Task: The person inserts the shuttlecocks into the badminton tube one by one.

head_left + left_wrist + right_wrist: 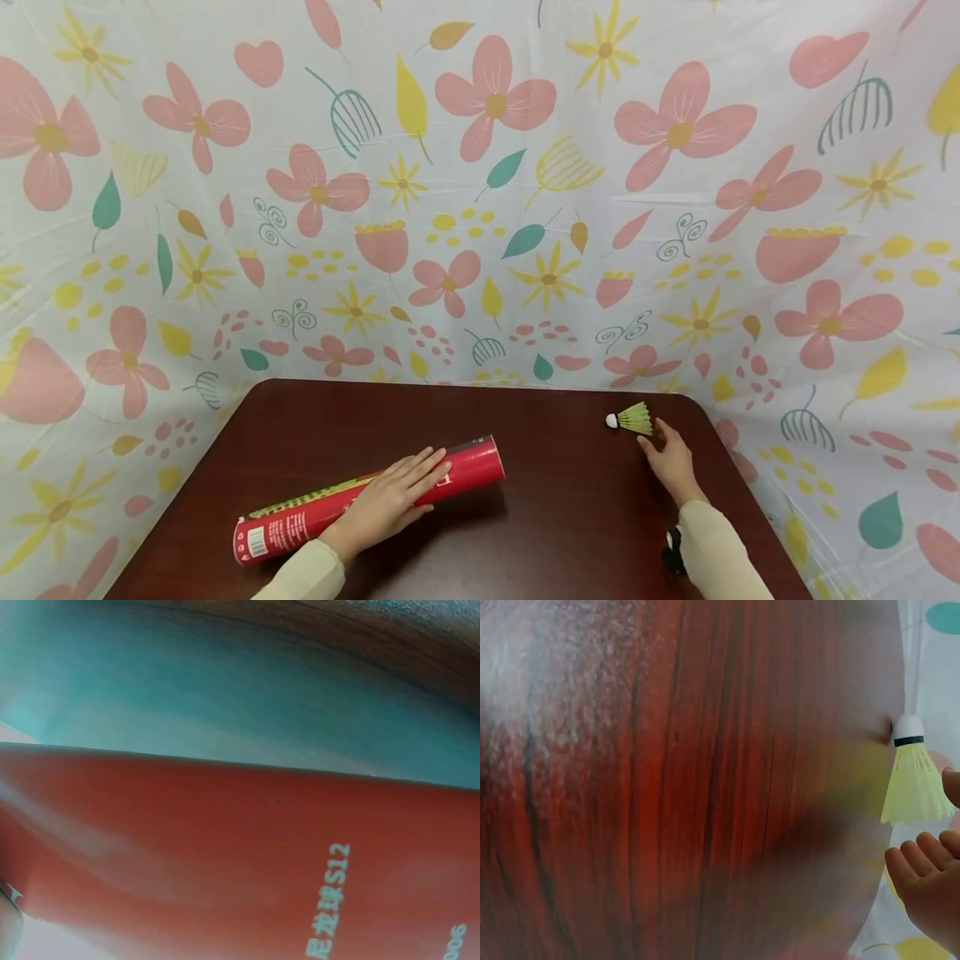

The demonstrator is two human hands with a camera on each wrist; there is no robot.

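Observation:
A red shuttlecock tube [468, 468] lies slanted on the table, its right end farther back than its left. My left hand [393, 496] rests over its middle, fingers straight across the top and thumb along the near side. The left wrist view is mostly filled by the tube's red wall [225, 840] with white print. Toward the back right corner, a yellow shuttlecock [636, 418] lies on its side, its white cork pointing left. Beside its skirt is my right hand [672, 462], thumb and fingers spread apart. In the right wrist view the fingertips [922, 855] are just short of the skirt.
The dark brown table [570, 517] has rounded back corners. A patterned white curtain [465, 208] hangs close behind it and along both sides. A small black item [673, 550] shows at the right sleeve [716, 550].

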